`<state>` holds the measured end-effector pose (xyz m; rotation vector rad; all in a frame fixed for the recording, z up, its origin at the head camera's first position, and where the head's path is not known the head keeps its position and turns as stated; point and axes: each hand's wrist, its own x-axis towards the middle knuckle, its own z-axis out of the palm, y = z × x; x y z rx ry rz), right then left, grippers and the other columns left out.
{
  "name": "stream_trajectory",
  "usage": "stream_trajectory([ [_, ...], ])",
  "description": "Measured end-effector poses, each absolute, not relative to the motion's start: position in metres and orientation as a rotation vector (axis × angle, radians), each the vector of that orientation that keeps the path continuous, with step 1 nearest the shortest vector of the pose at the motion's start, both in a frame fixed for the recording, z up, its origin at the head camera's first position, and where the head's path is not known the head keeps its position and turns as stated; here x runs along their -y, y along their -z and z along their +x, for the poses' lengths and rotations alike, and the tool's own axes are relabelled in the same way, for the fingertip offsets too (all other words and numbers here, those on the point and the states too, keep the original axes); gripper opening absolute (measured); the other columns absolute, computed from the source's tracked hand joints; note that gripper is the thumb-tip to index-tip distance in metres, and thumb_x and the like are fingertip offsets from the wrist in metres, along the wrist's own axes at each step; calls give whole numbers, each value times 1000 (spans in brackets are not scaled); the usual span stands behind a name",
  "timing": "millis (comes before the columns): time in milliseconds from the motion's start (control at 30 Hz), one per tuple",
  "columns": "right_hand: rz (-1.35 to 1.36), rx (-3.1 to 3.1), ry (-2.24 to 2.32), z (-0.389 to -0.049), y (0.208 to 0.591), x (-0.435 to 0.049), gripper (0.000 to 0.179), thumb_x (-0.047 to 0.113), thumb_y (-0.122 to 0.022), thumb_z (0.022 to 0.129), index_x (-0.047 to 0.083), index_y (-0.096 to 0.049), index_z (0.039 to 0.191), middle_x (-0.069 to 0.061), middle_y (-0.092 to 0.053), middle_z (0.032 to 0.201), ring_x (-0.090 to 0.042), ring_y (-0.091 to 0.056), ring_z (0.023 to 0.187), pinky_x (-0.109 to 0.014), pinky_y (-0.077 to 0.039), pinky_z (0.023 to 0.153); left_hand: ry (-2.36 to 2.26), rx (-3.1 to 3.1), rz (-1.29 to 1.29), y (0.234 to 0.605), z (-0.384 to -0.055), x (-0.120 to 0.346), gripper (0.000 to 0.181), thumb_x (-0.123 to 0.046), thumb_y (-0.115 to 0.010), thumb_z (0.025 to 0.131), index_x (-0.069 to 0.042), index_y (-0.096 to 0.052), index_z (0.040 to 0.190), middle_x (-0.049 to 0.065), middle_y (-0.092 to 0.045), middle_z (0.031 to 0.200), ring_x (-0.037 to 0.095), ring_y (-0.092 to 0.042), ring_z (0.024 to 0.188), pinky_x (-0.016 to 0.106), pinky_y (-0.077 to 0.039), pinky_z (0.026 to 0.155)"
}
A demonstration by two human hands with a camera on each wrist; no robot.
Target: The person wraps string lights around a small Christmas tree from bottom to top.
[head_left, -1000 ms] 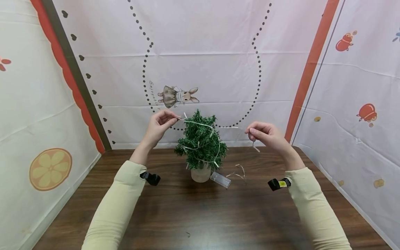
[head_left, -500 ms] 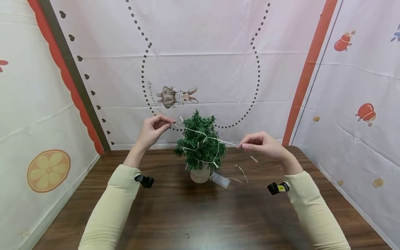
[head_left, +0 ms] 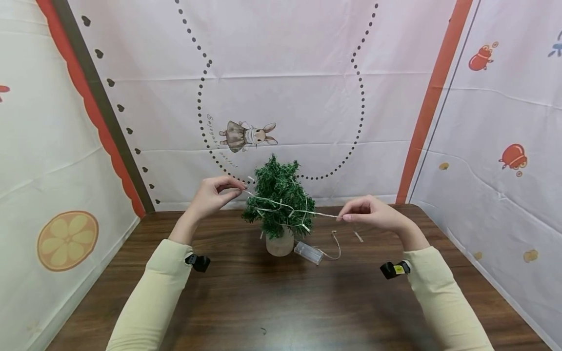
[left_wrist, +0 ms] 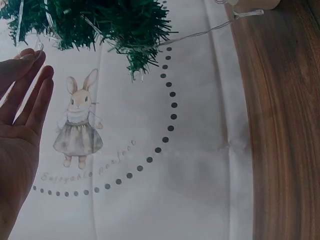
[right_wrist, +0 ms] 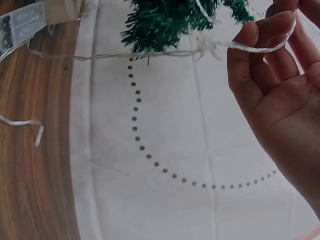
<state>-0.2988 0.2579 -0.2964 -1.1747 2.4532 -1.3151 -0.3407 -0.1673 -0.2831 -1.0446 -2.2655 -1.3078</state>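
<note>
A small green artificial Christmas tree (head_left: 276, 175) stands upright in a pale round base (head_left: 280, 243) on the table. A thin string of fairy lights (head_left: 322, 214) loops around it, one stretch crossing its front between both hands. At the tree's left, my left hand (head_left: 215, 196) pinches one part of the string between thumb and fingertips. To the right, my right hand (head_left: 373, 213) pinches another part, and the wire runs over its fingers in the right wrist view. A clear battery box (head_left: 309, 252), joined to a wire, lies beside the base.
A loose wire curl (head_left: 337, 246) lies right of the battery box, and a small light end (head_left: 358, 237) hangs or lies below my right hand. A dark scrap (head_left: 264, 331) sits near the front of the brown wooden table (head_left: 281, 297). A printed cloth (head_left: 285, 97) stands behind.
My left hand has moved down and slightly left. The right hand has come down, and the stretched string now crosses the tree lower, at its middle.
</note>
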Motion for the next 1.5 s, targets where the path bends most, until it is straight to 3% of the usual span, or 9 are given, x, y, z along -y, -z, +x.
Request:
stream_trajectory([
  [133, -1081, -2459, 1378, -297, 300, -269, 18, 11, -55, 95, 4, -68, 107, -2, -68, 103, -11, -63, 95, -28, -53, 82, 1147, 2262, -1079, 280, -335, 162, 15, 5, -67, 84, -7, -71, 92, 12, -70, 98, 21, -66, 93, 28, -52, 90],
  [300, -1040, -2472, 1441, -298, 305, -283, 20, 10, -54, 96, 2, -66, 109, 5, -68, 106, -9, -62, 92, -29, -54, 80, 1046, 2202, -1133, 279, -332, 156, 15, 8, -69, 80, -3, -71, 90, 11, -70, 94, 22, -65, 90, 25, -51, 88],
  [500, -1035, -2519, 1508, -296, 308, -295, 21, 9, -54, 96, -2, -65, 111, 4, -68, 92, -11, -63, 80, -30, -55, 71, 1001, 2199, -1123, 282, -338, 152, 15, 9, -69, 79, -1, -70, 89, 12, -68, 93, 24, -65, 89, 28, -52, 86],
  [700, -994, -2582, 1550, -296, 304, -299, 22, 10, -56, 95, -6, -64, 109, 6, -66, 83, -7, -61, 76, -28, -54, 65, 1010, 2211, -1098, 293, -355, 153, 16, 0, -72, 81, -8, -71, 95, 6, -68, 98, 23, -63, 93, 37, -52, 85],
  [867, -990, -2588, 1560, -297, 301, -300, 21, 9, -57, 95, -5, -64, 108, 1, -67, 85, -7, -64, 77, -27, -56, 69, 1023, 2075, -1080, 288, -350, 144, 18, 1, -69, 82, -7, -67, 98, 6, -65, 97, 21, -59, 87, 31, -51, 75],
  [1000, -973, -2575, 1603, -296, 299, -300, 18, 7, -58, 94, -3, -65, 107, -2, -68, 86, -7, -66, 78, -29, -57, 72, 972, 1939, -1038, 277, -336, 125, 15, 4, -65, 82, -3, -63, 95, 7, -62, 91, 18, -56, 80, 24, -48, 68],
  [1133, -969, -2576, 1608, -297, 297, -299, 17, 6, -58, 93, -1, -66, 107, -3, -69, 87, -7, -66, 77, -29, -57, 70, 903, 1843, -997, 266, -318, 100, 8, -3, -64, 84, -3, -63, 91, 6, -61, 86, 16, -53, 78, 24, -45, 65],
  [1500, -954, -2585, 1579, -295, 298, -301, 14, 7, -60, 92, 1, -65, 103, 5, -69, 85, -9, -65, 75, -27, -55, 67, 843, 1926, -1124, 253, -300, 17, 8, -10, -68, 85, -6, -65, 91, 4, -64, 89, 14, -57, 83, 23, -50, 71],
])
